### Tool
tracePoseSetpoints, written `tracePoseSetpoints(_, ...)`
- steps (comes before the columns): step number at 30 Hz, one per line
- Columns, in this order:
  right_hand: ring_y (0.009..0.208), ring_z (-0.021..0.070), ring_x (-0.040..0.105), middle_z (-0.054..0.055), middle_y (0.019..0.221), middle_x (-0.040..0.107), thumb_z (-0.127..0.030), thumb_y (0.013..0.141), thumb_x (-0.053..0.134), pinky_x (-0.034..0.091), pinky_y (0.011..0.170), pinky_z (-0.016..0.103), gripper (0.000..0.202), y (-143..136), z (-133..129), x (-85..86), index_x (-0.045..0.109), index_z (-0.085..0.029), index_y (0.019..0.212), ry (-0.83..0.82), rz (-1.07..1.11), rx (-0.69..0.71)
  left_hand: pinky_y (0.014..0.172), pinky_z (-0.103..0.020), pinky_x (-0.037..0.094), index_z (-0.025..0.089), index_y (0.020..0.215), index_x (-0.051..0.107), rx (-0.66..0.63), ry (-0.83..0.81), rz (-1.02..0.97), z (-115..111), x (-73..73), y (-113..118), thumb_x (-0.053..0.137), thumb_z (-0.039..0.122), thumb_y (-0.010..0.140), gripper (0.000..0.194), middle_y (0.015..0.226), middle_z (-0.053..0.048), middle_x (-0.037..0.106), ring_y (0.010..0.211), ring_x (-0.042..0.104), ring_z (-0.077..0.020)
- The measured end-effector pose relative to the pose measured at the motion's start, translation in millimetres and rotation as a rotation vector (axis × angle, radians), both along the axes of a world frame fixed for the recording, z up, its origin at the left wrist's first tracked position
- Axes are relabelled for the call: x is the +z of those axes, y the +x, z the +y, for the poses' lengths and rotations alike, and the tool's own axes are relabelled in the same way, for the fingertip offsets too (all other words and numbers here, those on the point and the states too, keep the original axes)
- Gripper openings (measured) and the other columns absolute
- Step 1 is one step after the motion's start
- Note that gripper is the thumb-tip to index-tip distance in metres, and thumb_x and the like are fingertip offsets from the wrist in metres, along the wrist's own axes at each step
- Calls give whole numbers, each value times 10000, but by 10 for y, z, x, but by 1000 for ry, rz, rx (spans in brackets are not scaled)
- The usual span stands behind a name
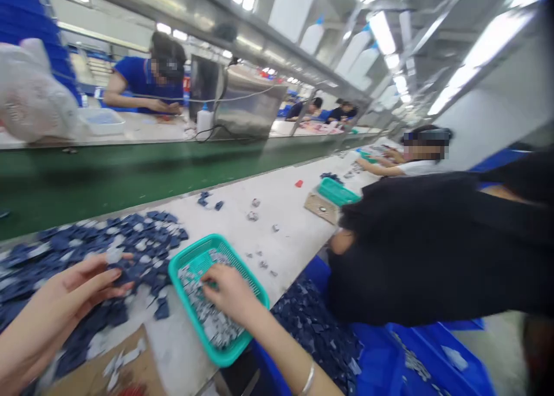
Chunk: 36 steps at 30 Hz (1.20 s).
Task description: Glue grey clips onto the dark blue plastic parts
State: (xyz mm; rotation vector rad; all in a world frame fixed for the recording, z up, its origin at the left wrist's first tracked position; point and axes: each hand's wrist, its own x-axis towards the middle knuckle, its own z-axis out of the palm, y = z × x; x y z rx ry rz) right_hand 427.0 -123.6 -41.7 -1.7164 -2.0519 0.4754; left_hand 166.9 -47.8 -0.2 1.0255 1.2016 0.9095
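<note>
I am looking down a long white bench (281,211) in a factory hall lit by ceiling strip lights, with a green conveyor belt (108,176) running along its far side. My left hand (64,303) is hovering, fingers spread and holding nothing, over a loose heap of flat dark-blue pieces (130,251) at the near left. My right hand (229,292) is reaching into a teal plastic mesh basket (190,263), fingertips pressing down among small grey-and-white parts (212,321); I cannot tell whether it is pinching one. The rectangular basket is lying with its long axis running from far left to near right, its near end at the bench edge. A person in black (433,246) is leaning over the bench at right, and others are working farther along. Blue bins (389,355) are sitting below the near edge.
</note>
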Motion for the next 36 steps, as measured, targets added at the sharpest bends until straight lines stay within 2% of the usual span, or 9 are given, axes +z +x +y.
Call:
tracePoseSetpoints(2,817,176,637,56,877,684,-115,839,630,484,744,270,78,-46,-50,74,676,-153,890,24,109,-3,621,-211,609,186,868,737,24,-86,-50,-219,56,-132,838,301,594,314,942,-18,765,710,719,-189)
tracePoseSetpoints(4,834,184,631,62,890,671,-152,878,597,488,746,286,78,-120,-107,138,661,-159,921,35,201,10,640,-171,587,186,917,740,63,-100,-56,-431,20,-261,838,347,612,359,963,-25,755,733,695,-154)
tracePoseSetpoints(7,829,179,628,54,899,662,-156,885,593,490,735,284,92,-305,-224,202,661,-179,943,25,298,73,669,-158,569,176,965,727,139,-87,-23,-755,-184,-445,804,395,671,375,1012,-39,737,798,669,-141)
tracePoseSetpoints(11,863,175,621,45,905,649,-113,880,595,483,763,278,111,-645,-396,201,656,-183,942,-23,345,202,724,-199,572,155,986,703,227,-107,-52,-1144,-498,-602,774,389,714,365,1052,-64,723,870,673,-168)
tracePoseSetpoints(15,863,182,616,46,894,633,-82,875,604,487,762,292,114,-915,-488,164,649,-175,922,-98,291,295,761,-219,573,157,990,692,232,-129,-91,-1388,-676,-667,759,370,735,339,1041,-68,725,859,685,-172)
tracePoseSetpoints(20,848,199,613,54,894,622,-74,887,589,502,726,308,121,-1073,-515,169,642,-179,915,-137,121,350,855,-240,557,173,995,691,235,-68,-115,-1509,-737,-660,730,319,767,273,1081,-68,711,959,680,-191)
tracePoseSetpoints(30,810,201,609,61,859,615,-62,891,577,512,710,323,133,-1221,-502,165,624,-152,806,-125,-40,413,865,-256,558,165,949,672,211,-45,-155,-1558,-722,-578,698,285,778,210,1063,-79,708,991,682,-202)
tracePoseSetpoints(33,815,199,615,63,866,628,-70,890,574,511,716,325,127,-1206,-483,201,651,-158,839,-143,63,369,859,-261,557,165,940,663,218,-36,-181,-1571,-713,-564,693,281,783,198,1061,-77,704,984,682,-201)
tracePoseSetpoints(36,836,189,637,53,869,663,-130,873,611,521,759,318,94,-1170,-438,303,686,-184,852,-217,300,259,826,-249,557,165,930,656,197,-48,-211,-1557,-661,-535,689,268,790,177,1049,-72,700,968,681,-196)
